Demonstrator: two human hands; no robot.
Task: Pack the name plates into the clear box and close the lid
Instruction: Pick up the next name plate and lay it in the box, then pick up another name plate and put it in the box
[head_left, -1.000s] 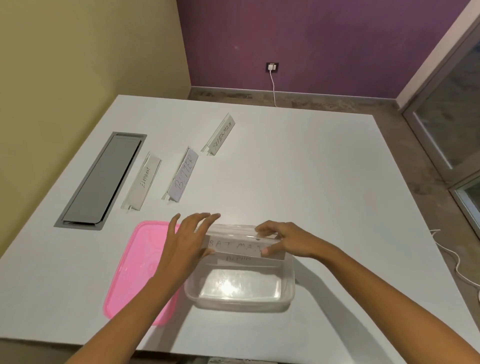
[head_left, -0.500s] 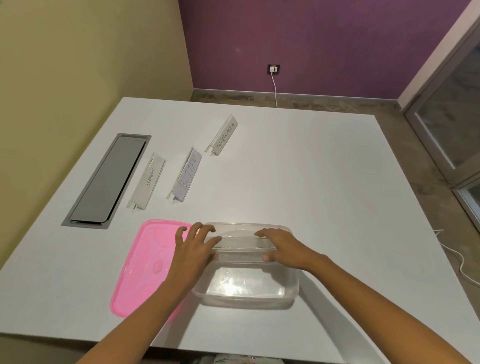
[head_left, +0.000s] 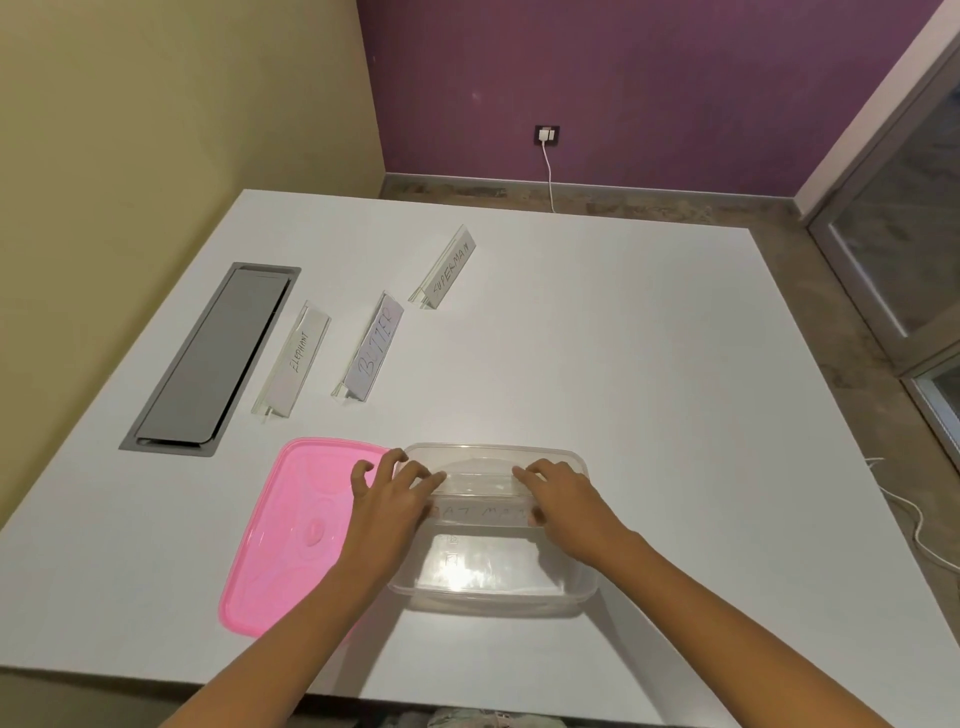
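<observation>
Near the front edge of the white table (head_left: 649, 389), a clear box (head_left: 493, 605) with no lid on; just beside it on the left, the pink lid (head_left: 291, 530), flat on the table.

Inside the box, at the far side, the BATMAN name plate (head_left: 480, 493), up on its long edge, letters faint through the plastic. Left hand (head_left: 387, 499) on the plate's left end, fingers bent over the top edge, little finger out over the pink lid, thumb hard to see; right hand (head_left: 563, 499) on the right end, fingers over the top and thumb at the front. Both hands pinching the plate, neither spread wide.

Farther back and to the left, well apart from the box, three more name plates in a slanted row: ELEPHANT plate (head_left: 296, 358) close beside a long grey hatch (head_left: 208, 358) set into the table; BUTTER plate (head_left: 374, 351) in the middle; SUPERMAN plate (head_left: 448, 267) farthest away. None of the three touching another.

On the purple wall behind, a wall socket (head_left: 546, 135) with a white cable (head_left: 549, 176) hanging down to the floor.
</observation>
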